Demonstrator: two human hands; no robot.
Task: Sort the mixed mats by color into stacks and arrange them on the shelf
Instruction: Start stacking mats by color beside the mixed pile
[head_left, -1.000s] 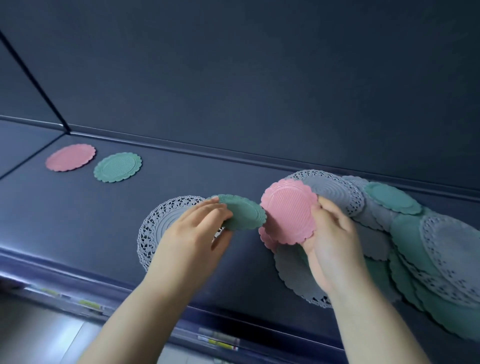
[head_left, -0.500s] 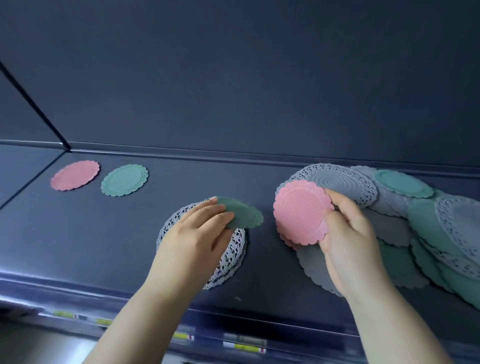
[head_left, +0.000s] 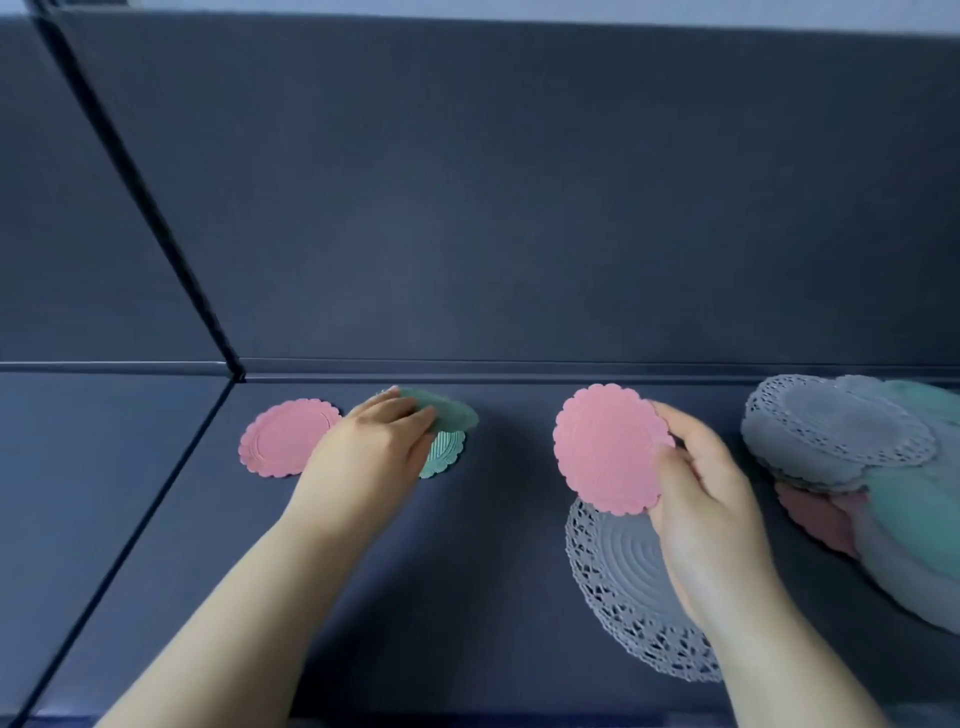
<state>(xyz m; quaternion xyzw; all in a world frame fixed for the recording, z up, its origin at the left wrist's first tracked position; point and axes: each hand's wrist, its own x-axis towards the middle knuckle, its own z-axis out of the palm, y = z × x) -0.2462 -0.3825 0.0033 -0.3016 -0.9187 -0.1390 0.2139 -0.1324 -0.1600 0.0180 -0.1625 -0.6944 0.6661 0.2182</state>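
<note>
While the left hand (head_left: 374, 447) pinches a round scalloped green mat (head_left: 449, 410) over a ribbed green mat (head_left: 444, 458) under its fingers, the right hand (head_left: 696, 488) grips a round scalloped pink mat (head_left: 605, 447).

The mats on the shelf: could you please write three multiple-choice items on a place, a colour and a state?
1. Where is the lone grey lace mat? A) in the left hand B) on the shelf, beneath the right hand C) in both hands
2. What colour is the right-hand mat? A) green B) grey C) pink
3. The left hand's green mat is: A) held over a flat green mat B) lying released C) torn in two
Key: 1 B, the wrist crosses it; 2 C, plainly pink; 3 A, gripped above the flat one.
</note>
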